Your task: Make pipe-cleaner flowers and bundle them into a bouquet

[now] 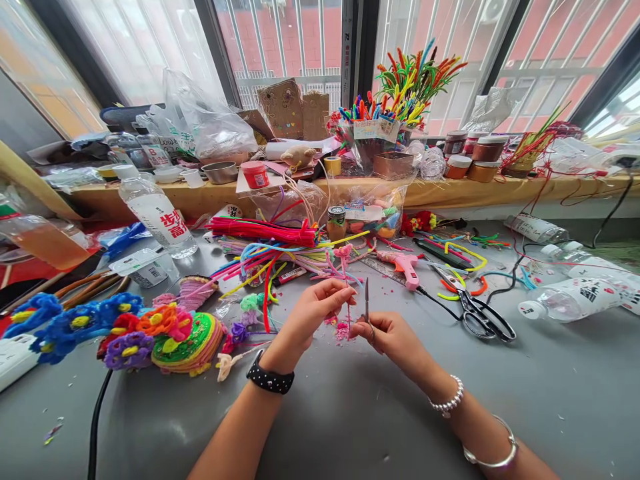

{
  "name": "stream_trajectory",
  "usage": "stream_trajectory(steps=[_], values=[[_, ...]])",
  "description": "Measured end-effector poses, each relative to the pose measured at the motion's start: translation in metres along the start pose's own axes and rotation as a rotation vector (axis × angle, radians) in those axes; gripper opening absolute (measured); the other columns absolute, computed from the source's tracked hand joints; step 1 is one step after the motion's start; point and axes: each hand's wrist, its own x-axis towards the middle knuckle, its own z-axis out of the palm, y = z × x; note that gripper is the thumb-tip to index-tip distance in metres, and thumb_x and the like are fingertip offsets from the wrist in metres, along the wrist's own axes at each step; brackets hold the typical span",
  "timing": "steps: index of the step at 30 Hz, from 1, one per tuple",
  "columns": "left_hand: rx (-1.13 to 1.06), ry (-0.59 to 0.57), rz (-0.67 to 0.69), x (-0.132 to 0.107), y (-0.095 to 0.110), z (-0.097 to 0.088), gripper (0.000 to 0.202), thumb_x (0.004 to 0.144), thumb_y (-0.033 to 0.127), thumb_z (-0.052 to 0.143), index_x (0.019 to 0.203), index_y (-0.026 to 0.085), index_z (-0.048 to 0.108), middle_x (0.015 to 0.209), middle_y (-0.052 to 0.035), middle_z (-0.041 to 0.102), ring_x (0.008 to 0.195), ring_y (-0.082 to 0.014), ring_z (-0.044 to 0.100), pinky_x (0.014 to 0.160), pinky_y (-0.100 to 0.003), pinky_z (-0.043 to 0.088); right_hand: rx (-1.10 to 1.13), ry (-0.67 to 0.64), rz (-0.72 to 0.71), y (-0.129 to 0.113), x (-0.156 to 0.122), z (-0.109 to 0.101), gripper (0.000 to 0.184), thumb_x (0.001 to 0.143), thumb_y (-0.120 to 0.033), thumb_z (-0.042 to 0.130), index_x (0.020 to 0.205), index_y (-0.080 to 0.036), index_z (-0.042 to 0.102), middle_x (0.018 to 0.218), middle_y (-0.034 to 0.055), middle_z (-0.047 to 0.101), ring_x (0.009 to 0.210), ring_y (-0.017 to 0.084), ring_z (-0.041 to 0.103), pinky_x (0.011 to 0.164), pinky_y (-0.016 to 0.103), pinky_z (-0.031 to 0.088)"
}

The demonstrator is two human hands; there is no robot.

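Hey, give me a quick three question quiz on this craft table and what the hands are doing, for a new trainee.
1. True or false: the left hand pinches a pink pipe cleaner.
2. What does the right hand hold?
A) small scissors, blades pointing up
B) a pencil
C) a bottle cap
3. What colour is the glue gun lying beyond the right hand?

Key: 1 true; 2 A; 3 pink.
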Motion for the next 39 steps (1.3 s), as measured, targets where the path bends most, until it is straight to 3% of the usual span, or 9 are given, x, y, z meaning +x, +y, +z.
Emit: stream_trajectory(steps=[6,15,31,39], values=[[-0.018,0.007,0.007,0.0008,-0.0043,0.0006,0.019,0.066,0.031,0.06,0.078,0.016,0.056,0.063,0.0023,0.056,0.046,-0.0031,0.031,0.045,-0.018,0.022,0.079,-0.015,0.02,0.0023,0.0008,-0.0005,0.033,0.068,-0.046,0.055,0.065,-0.014,0.056,0.046,-0.0064,0.033,0.043,0.005,0.027,0.041,0.019,0.023],[-0.031,0.01,-0.009,0.0003,-0.0044,0.0032,0.017,0.063,0.03,0.062,0.072,0.016,0.059,0.065,0.0017,0.058,0.046,-0.0031,0.031,0.044,-0.018,0.021,-0.007,-0.035,0.013,-0.0016,-0.0006,0.0002,0.027,0.07,-0.041,0.055,0.065,-0.014,0.057,0.049,-0.005,0.038,0.044,0.006,0.031,0.041,0.019,0.024],[-0.282,0.205,0.106,0.004,-0.0056,-0.0026,0.013,0.065,0.026,0.062,0.069,0.014,0.062,0.066,0.001,0.056,0.046,-0.0008,0.029,0.042,-0.015,0.023,-0.099,-0.088,0.023,0.0009,-0.0003,0.0004,0.032,0.069,-0.043,0.054,0.065,-0.012,0.059,0.05,-0.0034,0.042,0.045,0.006,0.031,0.042,0.019,0.025],[-0.283,0.174,0.078,0.0026,-0.0055,-0.0032,0.018,0.068,0.03,0.06,0.074,0.013,0.064,0.066,0.0,0.057,0.045,-0.0004,0.03,0.041,-0.014,0.024,0.019,-0.07,0.047,0.001,-0.0001,0.0002,0.028,0.067,-0.041,0.057,0.067,-0.013,0.059,0.052,-0.0035,0.043,0.046,0.006,0.033,0.042,0.019,0.028]])
